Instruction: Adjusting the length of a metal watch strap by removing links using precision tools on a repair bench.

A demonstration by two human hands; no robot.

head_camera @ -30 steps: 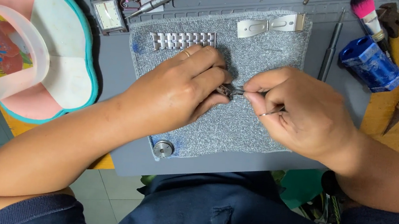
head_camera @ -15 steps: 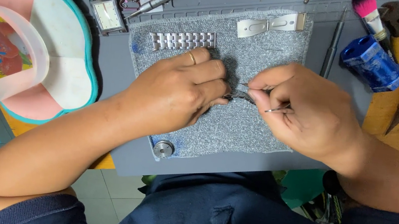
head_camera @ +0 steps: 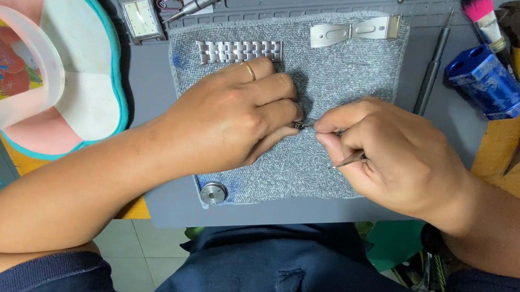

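Since the earlier frame the two hands have drawn a little closer together over the grey cloth [head_camera: 347,65], and little else has shifted. At the far left a white plastic cup [head_camera: 1,71] stands on a pink and teal mat [head_camera: 91,107], with a square watch face [head_camera: 139,18] just beyond its edge. A loose metal band segment [head_camera: 238,51] lies near the top of the cloth, and a small round metal disc [head_camera: 213,193] at its lower corner. The left hand [head_camera: 230,120] presses down with its fingers curled together, pinching a small metal part [head_camera: 299,125] against the cloth. The right hand [head_camera: 395,158] meets it there, its grip pressed together on a thin metal pin tool [head_camera: 351,158]. The part looks tiny, stiff, light and slippery, best held by its sides and kept low on the cloth. Farther right lie a flat clasp [head_camera: 351,31], a slim screwdriver [head_camera: 432,68] and a blue block [head_camera: 488,80] on the surface [head_camera: 149,88].
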